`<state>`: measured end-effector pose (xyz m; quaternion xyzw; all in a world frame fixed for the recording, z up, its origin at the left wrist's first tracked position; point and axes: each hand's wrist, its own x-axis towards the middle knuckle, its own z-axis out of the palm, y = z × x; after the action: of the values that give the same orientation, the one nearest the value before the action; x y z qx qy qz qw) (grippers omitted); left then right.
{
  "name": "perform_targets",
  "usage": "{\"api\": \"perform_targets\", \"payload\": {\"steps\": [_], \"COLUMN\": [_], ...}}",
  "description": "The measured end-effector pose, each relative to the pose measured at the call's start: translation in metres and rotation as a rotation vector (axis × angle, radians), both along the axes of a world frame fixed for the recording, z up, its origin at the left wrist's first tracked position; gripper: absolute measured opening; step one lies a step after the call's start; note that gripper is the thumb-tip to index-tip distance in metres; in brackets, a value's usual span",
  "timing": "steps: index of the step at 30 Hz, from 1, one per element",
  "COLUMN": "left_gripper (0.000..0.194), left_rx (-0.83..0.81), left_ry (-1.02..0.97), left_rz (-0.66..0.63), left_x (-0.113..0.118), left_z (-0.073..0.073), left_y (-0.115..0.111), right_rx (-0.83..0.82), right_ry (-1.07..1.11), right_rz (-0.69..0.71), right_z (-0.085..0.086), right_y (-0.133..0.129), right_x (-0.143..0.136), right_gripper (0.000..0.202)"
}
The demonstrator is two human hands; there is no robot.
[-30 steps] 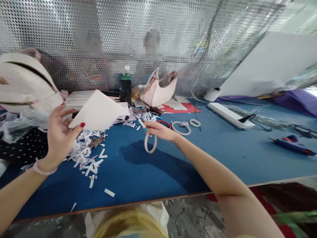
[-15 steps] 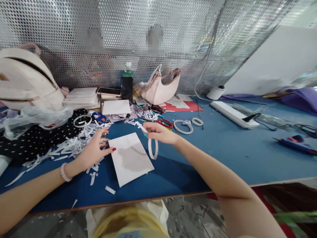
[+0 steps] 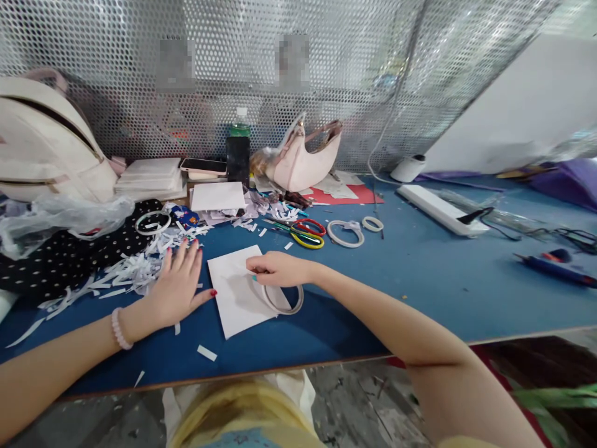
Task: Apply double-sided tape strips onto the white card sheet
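A white rectangular board (image 3: pixel 237 298) lies on the blue table in front of me. My left hand (image 3: pixel 175 289) is spread flat beside its left edge, fingers apart, holding nothing. Over the upper right part of the board is my right hand (image 3: pixel 277 269), its fingers closed. A white tape roll (image 3: pixel 298 306) hangs from that hand, partly over the board's right edge. Whether the fingertips pinch anything else is hidden. Cut white paper strips (image 3: pixel 140 270) are heaped beyond my left hand.
Scissors with red and yellow handles (image 3: pixel 308 239) lie behind my right hand, near two more rolls (image 3: pixel 345 234). Farther back are a white board stack (image 3: pixel 149 177), a phone (image 3: pixel 204 166), a pink bag (image 3: pixel 305 162) and a power strip (image 3: pixel 441 210). A backpack (image 3: pixel 51 143) stands left.
My right hand has moved left and nearer, over the board, with the tape roll; the scissors now show. My left hand has flattened out. The strip at my right fingertips no longer shows.
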<state>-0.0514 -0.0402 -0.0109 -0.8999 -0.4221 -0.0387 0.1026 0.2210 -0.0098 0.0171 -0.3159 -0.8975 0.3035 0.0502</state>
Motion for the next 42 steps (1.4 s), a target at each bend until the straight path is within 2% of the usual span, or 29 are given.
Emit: {"api": "perform_targets", "payload": {"steps": [2, 6, 8, 10, 13, 17, 22, 25, 29, 31, 35, 37, 42], "left_gripper": [0.078, 0.046, 0.041, 0.040, 0.042, 0.039, 0.039, 0.038, 0.034, 0.034, 0.026, 0.021, 0.022], "left_rx": [0.135, 0.246, 0.244, 0.184, 0.061, -0.068, -0.238, -0.259, -0.192, -0.175, -0.259, -0.306, -0.412], "left_ry": [-0.013, -0.037, -0.085, -0.137, -0.176, -0.188, -0.240, -0.263, -0.251, -0.246, -0.277, -0.320, -0.428], "left_rz": [0.075, -0.064, -0.135, -0.206, -0.265, -0.248, -0.230, -0.240, -0.247, -0.292, -0.435, -0.437, -0.424], "left_x": [-0.001, -0.005, -0.009, -0.012, -0.013, -0.009, -0.008, -0.007, -0.005, -0.003, 0.002, 0.004, 0.006], "left_z": [-0.001, 0.014, 0.021, 0.023, 0.018, 0.010, 0.012, 0.012, 0.010, 0.009, 0.010, 0.010, 0.012], "left_y": [0.004, 0.014, 0.019, 0.024, 0.026, 0.022, 0.021, 0.019, 0.012, 0.007, -0.003, -0.007, -0.011], "right_rx": [0.005, 0.023, 0.031, 0.037, 0.063, 0.138, 0.258, 0.296, 0.294, 0.296, 0.329, 0.351, 0.436], "right_ry": [-0.009, -0.027, -0.037, -0.050, -0.072, -0.118, -0.168, -0.190, -0.219, -0.224, -0.205, -0.196, -0.205], "right_rz": [-0.003, -0.012, -0.016, -0.011, -0.002, 0.021, 0.077, 0.125, 0.181, 0.199, 0.243, 0.269, 0.295], "right_z": [0.000, 0.001, 0.002, 0.004, 0.006, 0.006, 0.004, 0.007, 0.011, 0.011, 0.009, 0.008, 0.006], "right_y": [0.000, -0.001, -0.002, -0.005, -0.009, -0.014, -0.021, -0.025, -0.031, -0.034, -0.038, -0.041, -0.047], "right_x": [0.000, 0.000, -0.001, -0.001, -0.001, -0.002, -0.005, -0.008, -0.010, -0.011, -0.014, -0.017, -0.021], "right_gripper": [0.014, 0.013, 0.013, 0.013, 0.016, 0.013, 0.003, 0.002, 0.007, 0.010, 0.016, 0.018, 0.023]}}
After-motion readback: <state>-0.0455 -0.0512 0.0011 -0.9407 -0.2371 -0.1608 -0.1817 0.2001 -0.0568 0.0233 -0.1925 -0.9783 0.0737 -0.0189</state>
